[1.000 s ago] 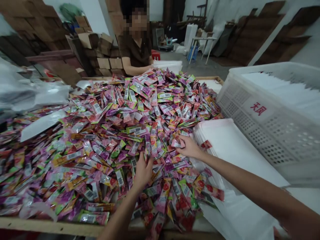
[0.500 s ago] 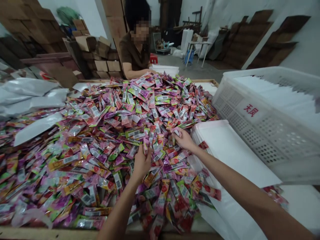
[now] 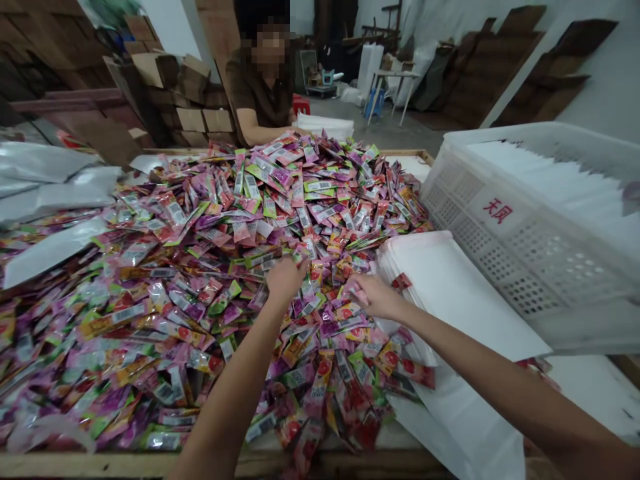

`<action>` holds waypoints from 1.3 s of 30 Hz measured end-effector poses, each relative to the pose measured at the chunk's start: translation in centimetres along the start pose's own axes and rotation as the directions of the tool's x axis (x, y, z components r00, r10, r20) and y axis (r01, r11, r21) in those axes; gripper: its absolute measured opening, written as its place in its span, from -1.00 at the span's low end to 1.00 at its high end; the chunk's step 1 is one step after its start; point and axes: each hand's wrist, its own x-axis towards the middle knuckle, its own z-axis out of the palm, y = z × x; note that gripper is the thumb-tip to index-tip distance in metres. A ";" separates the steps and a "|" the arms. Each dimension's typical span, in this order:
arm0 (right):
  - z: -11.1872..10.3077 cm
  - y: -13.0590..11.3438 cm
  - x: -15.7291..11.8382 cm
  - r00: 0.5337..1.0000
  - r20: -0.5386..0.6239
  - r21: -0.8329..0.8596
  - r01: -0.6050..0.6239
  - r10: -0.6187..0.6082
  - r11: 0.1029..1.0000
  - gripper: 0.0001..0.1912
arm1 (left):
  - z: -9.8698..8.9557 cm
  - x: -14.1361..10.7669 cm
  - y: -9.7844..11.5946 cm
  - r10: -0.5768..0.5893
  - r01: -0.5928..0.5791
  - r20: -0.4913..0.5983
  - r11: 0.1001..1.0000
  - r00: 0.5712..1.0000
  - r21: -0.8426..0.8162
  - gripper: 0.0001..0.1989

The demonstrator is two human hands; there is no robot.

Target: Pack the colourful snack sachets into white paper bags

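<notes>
Small shiny stick packets [image 3: 200, 293] in pink, purple, green and orange lie in a wide heap before me. My left hand [image 3: 286, 277] is over the middle of the heap, its fingers closed at a stick packet; the hand partly hides it and motion blurs it. Right of it, my right hand [image 3: 380, 297] pinches a pink stick packet [image 3: 357, 292] between thumb and fingers, just above the pile. A stack of white plastic bags [image 3: 450, 293] lies close to my right wrist, with a red packet [image 3: 401, 281] on its near edge.
At right stands a white perforated crate [image 3: 510, 247] filled with white bags. Filled silvery bags [image 3: 55, 187] lie on the left. A co-worker [image 3: 263, 93] sits across the heap beside white bags [image 3: 325, 125]. A wooden rim [image 3: 125, 465] edges the table. Cardboard boxes [image 3: 165, 73] stand behind.
My left hand has moved slightly up and turned over the heap. My right hand has shifted a little right and down, still pinching a pink packet. The view has shifted slightly.
</notes>
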 end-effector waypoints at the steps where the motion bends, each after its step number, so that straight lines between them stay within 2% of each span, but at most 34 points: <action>1: 0.8 -0.2 0.2 0.998 0.062 -0.074 0.007 -0.002 0.997 -0.71 | 0.7 0.2 0.4 0.003 -0.005 0.027 0.997 1.000 0.083 -0.58; 4: 2.6 -0.6 0.2 0.977 0.209 -0.276 0.009 0.050 0.961 -0.64 | 1.8 0.3 0.5 0.037 -0.044 0.051 0.986 0.998 0.158 -0.68; 6: 2.9 -0.4 -0.1 0.974 0.207 -0.300 -0.023 0.089 0.954 -0.64 | 1.5 0.2 0.0 0.052 -0.055 0.040 0.996 0.998 0.064 -0.70; 8: 2.2 0.0 -0.3 0.984 0.146 -0.227 -0.067 0.102 0.972 -0.77 | 0.6 0.2 -0.4 0.125 -0.124 -0.005 0.982 0.992 -0.139 -0.71; 11: 0.1 0.7 -0.5 0.995 -0.064 -0.069 -0.084 0.080 0.994 -0.96 | -1.7 -0.1 -0.7 0.278 -0.289 -0.083 0.889 0.957 -0.356 -0.77; 14: -1.9 1.2 -1.0 0.974 -0.226 0.009 -0.004 0.006 1.000 -0.95 | -4.6 -1.2 -1.4 0.392 -0.400 -0.122 0.780 0.912 -0.481 -0.77; 16: -2.7 1.6 -1.7 0.962 -0.271 0.062 -0.009 0.026 0.998 -0.90 | -6.2 -2.6 -2.4 0.419 -0.410 -0.119 0.724 0.900 -0.554 -0.75; 17: -2.9 1.7 -2.1 0.956 -0.288 0.091 -0.025 0.050 0.996 -0.88 | -6.7 -3.4 -3.1 0.417 -0.392 -0.092 0.726 0.904 -0.565 -0.74; 20: -2.4 1.4 -3.0 0.963 -0.259 0.130 -0.045 0.078 0.991 -0.92 | -6.4 -5.8 -4.6 0.423 -0.330 0.080 0.799 0.902 -0.503 -0.69; 22: -1.0 0.5 -2.8 0.990 -0.123 0.083 -0.059 0.069 0.995 -0.98 | -4.7 -7.1 -4.6 0.406 -0.310 0.250 0.885 0.879 -0.348 -0.65; 24: 0.8 -0.6 -2.0 0.997 0.040 -0.022 -0.060 0.061 0.998 -0.92 | -2.6 -7.9 -3.7 0.316 -0.307 0.399 0.948 0.861 -0.087 -0.64; 26: 2.6 -1.7 -0.8 0.983 0.182 -0.123 -0.007 0.029 0.992 -0.84 | -0.7 -8.4 -2.7 0.211 -0.308 0.477 0.942 0.853 0.135 -0.66; 27: 3.2 -2.0 -0.3 0.973 0.231 -0.150 0.024 0.011 0.988 -0.80 | -0.1 -8.5 -2.4 0.181 -0.311 0.499 0.931 0.847 0.191 -0.67; 29: 3.6 -2.1 0.3 0.963 0.268 -0.145 0.032 0.009 0.989 -0.76 | 0.5 -8.6 -2.5 0.164 -0.307 0.522 0.931 0.837 0.199 -0.69; 30: 3.4 -1.9 0.3 0.967 0.253 -0.109 -0.005 0.033 0.994 -0.76 | 0.5 -8.5 -2.8 0.177 -0.297 0.513 0.941 0.840 0.163 -0.70; 32: 2.3 -1.2 0.0 0.981 0.137 0.010 -0.138 0.136 0.990 -0.77 | 0.0 -8.3 -3.8 0.229 -0.273 0.454 0.962 0.861 0.032 -0.72; 34: 0.9 -0.6 -0.8 0.968 -0.030 0.142 -0.242 0.249 0.960 -0.73 | -0.9 -8.0 -4.8 0.329 -0.293 0.311 0.943 0.892 -0.158 -0.73; 37: -0.8 0.0 -2.6 0.938 -0.214 0.248 -0.217 0.272 0.944 -0.74 | -2.8 -7.6 -5.9 0.435 -0.382 0.047 0.833 0.899 -0.399 -0.73; 39: -1.2 0.1 -4.3 0.929 -0.276 0.292 -0.162 0.245 0.943 -0.73 | -4.3 -7.6 -6.6 0.391 -0.356 -0.049 0.771 0.919 -0.527 -0.69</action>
